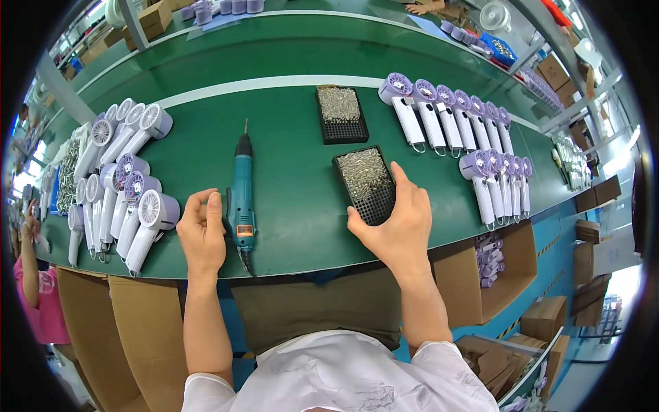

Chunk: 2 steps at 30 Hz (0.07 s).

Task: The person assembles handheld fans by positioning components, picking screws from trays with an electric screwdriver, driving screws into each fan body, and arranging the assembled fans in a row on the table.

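My right hand [398, 223] spans the near end of a black screw tray [375, 209], thumb on its left edge and fingers along its right edge. Silvery screws fill the tray's far part, and bare holes show at its near end. A second black screw tray [345, 131] lies just beyond. My left hand [204, 230] is closed at the table's near edge, thumb against curled fingers; whatever they may hold is hidden. Right beside it, a teal electric screwdriver [243, 189] lies with its bit pointing away from me.
White and purple handheld fans [156, 209] are piled on the left of the green table [295, 226]. More fans [429, 120] stand in two rows on the right. Cardboard boxes [456, 285] sit below the near edge. A person in pink [44, 302] is at far left.
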{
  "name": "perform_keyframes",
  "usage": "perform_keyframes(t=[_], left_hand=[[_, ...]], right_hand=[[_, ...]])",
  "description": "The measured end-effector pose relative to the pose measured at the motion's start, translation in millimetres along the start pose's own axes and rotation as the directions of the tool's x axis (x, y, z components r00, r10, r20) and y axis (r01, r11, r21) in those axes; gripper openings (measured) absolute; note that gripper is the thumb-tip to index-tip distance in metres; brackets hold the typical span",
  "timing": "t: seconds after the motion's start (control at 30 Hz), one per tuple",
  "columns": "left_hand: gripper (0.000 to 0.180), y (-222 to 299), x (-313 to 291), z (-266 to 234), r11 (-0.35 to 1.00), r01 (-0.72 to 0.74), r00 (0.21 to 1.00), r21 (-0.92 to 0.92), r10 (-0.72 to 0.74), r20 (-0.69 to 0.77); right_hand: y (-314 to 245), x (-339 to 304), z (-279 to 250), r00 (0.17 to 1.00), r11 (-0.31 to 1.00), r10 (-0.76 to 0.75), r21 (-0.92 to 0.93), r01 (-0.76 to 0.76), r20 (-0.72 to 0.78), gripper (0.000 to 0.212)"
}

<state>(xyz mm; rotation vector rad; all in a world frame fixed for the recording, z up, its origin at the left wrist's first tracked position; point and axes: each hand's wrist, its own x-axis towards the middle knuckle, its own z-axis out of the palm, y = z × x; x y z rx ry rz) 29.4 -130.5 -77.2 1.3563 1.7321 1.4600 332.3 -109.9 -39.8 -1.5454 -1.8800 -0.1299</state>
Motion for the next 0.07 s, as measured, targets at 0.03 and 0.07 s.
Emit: perform_keyframes(t=[0.03,0.07], left_hand=[[0.035,-2.9,-0.2,0.1,1.000,-0.025,1.000,0.006,0.025,-0.002],[0.039,-8.4,0.0,0.0,0.999,-0.050,0.999,0.012,0.050,-0.001]], right_hand=[[1.3,-0.8,1.2,1.000,0.999,-0.030,0.026,0.030,-0.002,0.088],[1.5,-2.1,3.3,0.998,0.997,-0.057,0.051,0.057,-0.005,0.089]])
